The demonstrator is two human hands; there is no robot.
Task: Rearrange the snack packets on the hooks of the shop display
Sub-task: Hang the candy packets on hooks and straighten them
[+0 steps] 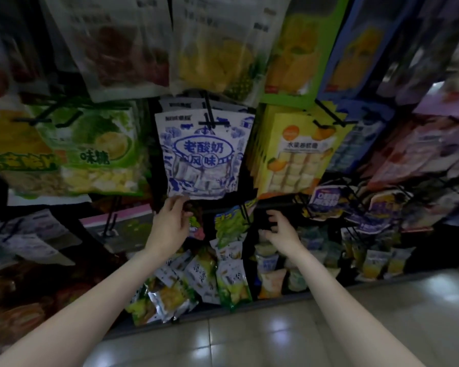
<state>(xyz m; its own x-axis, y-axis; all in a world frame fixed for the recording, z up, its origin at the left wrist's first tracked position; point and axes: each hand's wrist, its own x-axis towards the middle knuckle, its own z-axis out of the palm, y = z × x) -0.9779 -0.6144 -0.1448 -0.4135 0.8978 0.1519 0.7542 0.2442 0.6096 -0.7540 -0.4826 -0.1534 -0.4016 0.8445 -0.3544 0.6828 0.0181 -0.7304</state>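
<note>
A blue-and-white snack packet (202, 154) hangs on a black hook (210, 116) at the middle of the display, with more of the same kind behind it. My left hand (171, 223) is raised just under it and its fingertips touch the packet's bottom left corner. My right hand (278, 230) hovers lower to the right with fingers loosely curled, holding nothing, next to a green packet (232, 223) that hangs on a lower hook. To the right of the blue packet hangs a yellow packet (297, 154).
Green and yellow packets (90, 149) hang at the left, clear fruit packets (212, 49) above, purple ones (376, 210) at the right. Small packets (210, 276) crowd the bottom rows. Empty black hooks (112, 218) jut out at the lower left. Tiled floor (276, 335) lies below.
</note>
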